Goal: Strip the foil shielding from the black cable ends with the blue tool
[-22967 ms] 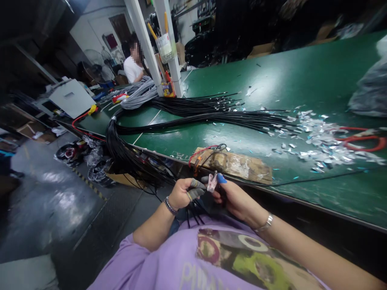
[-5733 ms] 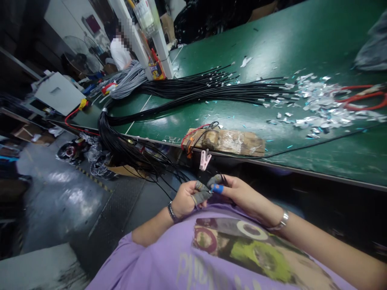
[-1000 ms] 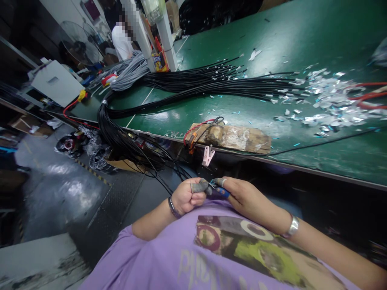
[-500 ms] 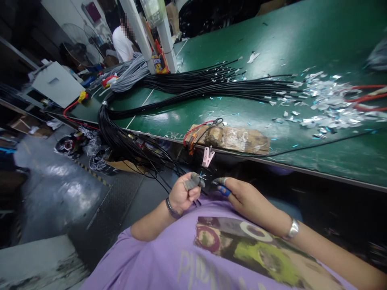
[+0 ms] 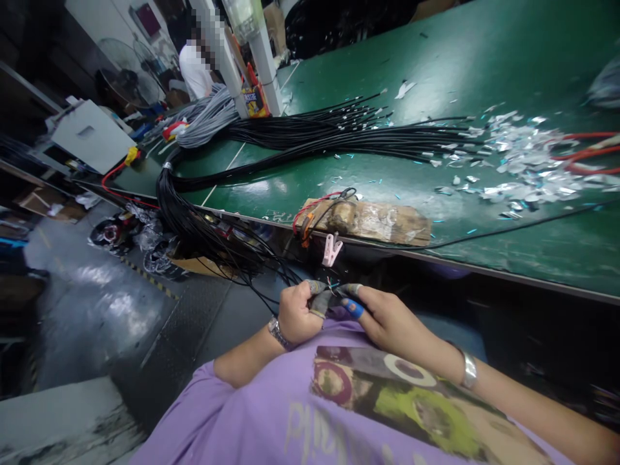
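Note:
My left hand and my right hand meet just above my lap, below the table edge. Both pinch the end of a thin black cable whose small coloured inner wires show between the fingertips. Grey finger cots cover my left fingertips; a blue one sits on a right finger. More loose black cables hang from the table edge to the left of my hands. A pink clothes peg dangles from the table edge just above them.
A thick bundle of black cables loops across the green table. Foil scraps and red-handled scissors lie at right. A taped cardboard block sits at the near edge. Grey cables and a seated person are far left.
My two hands have come together again on the cable end; half a second ago they were a little apart, with the left fist raised.

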`<state>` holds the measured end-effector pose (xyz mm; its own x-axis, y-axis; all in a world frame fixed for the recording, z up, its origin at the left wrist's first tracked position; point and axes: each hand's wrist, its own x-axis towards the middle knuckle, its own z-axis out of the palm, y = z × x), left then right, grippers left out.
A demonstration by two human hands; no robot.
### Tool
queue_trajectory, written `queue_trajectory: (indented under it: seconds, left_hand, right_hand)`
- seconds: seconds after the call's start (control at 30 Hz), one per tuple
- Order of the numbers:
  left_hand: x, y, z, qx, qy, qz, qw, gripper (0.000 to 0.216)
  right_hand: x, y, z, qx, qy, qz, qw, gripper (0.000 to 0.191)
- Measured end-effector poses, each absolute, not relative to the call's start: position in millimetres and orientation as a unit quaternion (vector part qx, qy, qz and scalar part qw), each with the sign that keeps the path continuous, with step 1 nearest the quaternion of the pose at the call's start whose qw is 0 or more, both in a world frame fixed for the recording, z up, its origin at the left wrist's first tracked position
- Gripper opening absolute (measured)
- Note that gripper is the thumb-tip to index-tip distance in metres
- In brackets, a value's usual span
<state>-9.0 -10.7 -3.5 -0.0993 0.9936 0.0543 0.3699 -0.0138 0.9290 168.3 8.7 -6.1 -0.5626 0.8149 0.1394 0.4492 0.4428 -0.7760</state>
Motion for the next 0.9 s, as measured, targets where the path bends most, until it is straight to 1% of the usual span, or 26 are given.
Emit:
queue_trajectory:
  seconds: [0.1, 0.17, 0.4, 0.63, 0.9]
  left_hand:
    - [-8.5, -11.4, -5.6, 0.588, 0.596, 0.428, 0.339, 0.004]
    - [-7.5, -11.7, -5.2, 0.596, 0.587, 0.425, 0.346, 0.004]
    - [-3.9, -10.3, -0.9, 0.548, 0.565, 0.416, 0.456, 0.025]
    - [-4.0, -9.3, -1.6, 0.538, 0.56, 0.411, 0.477, 0.033]
    - [-3.0, -8.4, -0.1, 0.53, 0.557, 0.414, 0.487, 0.034]
  right_hand:
    - [167.6, 9.0, -6.4, -0.399, -0.804, 0.357, 0.259, 0.019]
    - [166.7, 9.5, -7.2, -0.394, -0.806, 0.357, 0.26, 0.02]
    - [166.3, 12.2, -11.3, -0.382, -0.818, 0.351, 0.248, 0.019]
    - [168.0, 14.8, -14.1, -0.382, -0.819, 0.356, 0.239, 0.017]
    - [166.7, 16.6, -9.1, -0.383, -0.836, 0.337, 0.203, 0.017]
